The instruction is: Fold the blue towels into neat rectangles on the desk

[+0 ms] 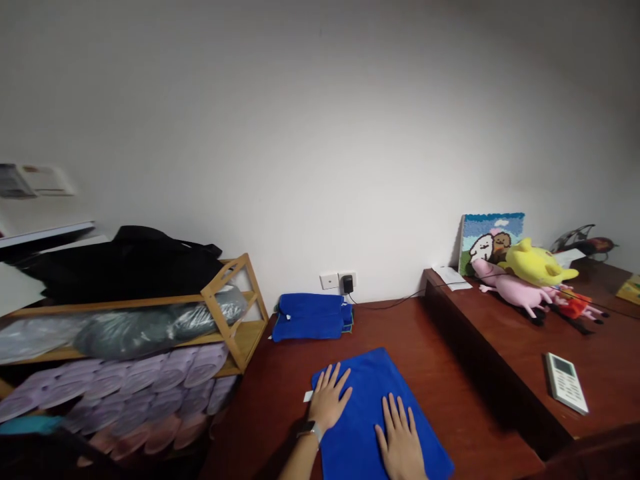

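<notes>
A blue cloth (363, 387) lies spread on the reddish-brown table, with a small white tag (308, 396) at its left edge. My left hand (328, 398) rests flat on the cloth's left side, fingers outstretched; a watch (311, 430) is on that wrist. Lower and to the right, my right hand (401, 440) also lies palm down on the cloth with its fingers apart. Farther back, near the wall, sits a folded stack of blue cloths (309, 317), which neither hand touches.
A wooden rack (240, 313) with a black bag (135, 263) and pale purple slippers (165, 370) stands left. On the higher right-hand surface lie a white remote (566, 382), plush toys (520, 290) and a picture (487, 237). A black charger (348, 284) trails its cable along the back.
</notes>
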Action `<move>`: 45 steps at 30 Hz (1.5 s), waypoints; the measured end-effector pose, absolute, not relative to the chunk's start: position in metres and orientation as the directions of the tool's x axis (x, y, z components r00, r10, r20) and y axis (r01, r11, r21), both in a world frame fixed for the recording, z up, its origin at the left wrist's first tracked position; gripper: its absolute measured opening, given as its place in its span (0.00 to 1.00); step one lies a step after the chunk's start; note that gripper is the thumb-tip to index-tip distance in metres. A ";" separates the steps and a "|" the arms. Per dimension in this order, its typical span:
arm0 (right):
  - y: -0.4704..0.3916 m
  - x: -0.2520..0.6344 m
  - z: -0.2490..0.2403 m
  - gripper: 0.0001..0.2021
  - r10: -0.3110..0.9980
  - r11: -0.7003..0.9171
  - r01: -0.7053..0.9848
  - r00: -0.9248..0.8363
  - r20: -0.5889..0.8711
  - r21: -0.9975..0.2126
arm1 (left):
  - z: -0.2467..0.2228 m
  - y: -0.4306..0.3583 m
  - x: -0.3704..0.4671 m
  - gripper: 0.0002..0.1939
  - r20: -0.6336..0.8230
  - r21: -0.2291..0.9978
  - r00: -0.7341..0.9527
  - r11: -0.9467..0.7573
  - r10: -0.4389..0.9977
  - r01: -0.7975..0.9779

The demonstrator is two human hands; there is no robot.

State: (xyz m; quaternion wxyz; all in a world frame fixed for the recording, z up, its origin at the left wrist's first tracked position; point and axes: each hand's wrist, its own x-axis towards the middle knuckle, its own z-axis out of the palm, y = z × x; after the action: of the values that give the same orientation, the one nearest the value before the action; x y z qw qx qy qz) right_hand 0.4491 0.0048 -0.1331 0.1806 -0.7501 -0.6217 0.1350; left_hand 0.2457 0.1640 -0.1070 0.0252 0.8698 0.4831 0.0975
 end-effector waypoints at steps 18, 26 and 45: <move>0.055 0.517 -0.117 0.33 0.979 -0.205 0.937 0.191 -0.078 -0.284 | -0.104 0.095 0.216 0.27 0.295 0.046 0.348 -0.377 0.890 0.925; 0.077 0.514 -0.107 0.34 0.983 -0.185 0.936 0.182 -0.038 -0.299 | -0.140 0.076 0.214 0.30 0.213 0.083 0.236 -0.258 0.948 0.963; 0.088 0.518 -0.120 0.37 0.982 -0.190 0.934 0.186 -0.043 -0.303 | -0.126 0.152 0.307 0.29 0.173 0.180 0.527 -0.553 0.832 0.814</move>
State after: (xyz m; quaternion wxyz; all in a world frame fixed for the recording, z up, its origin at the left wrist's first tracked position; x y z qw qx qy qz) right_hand 0.5178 0.0883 -0.1196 0.1044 -0.7629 -0.6277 0.1142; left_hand 0.3072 0.1521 -0.1256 0.0386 0.8729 0.4713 0.1198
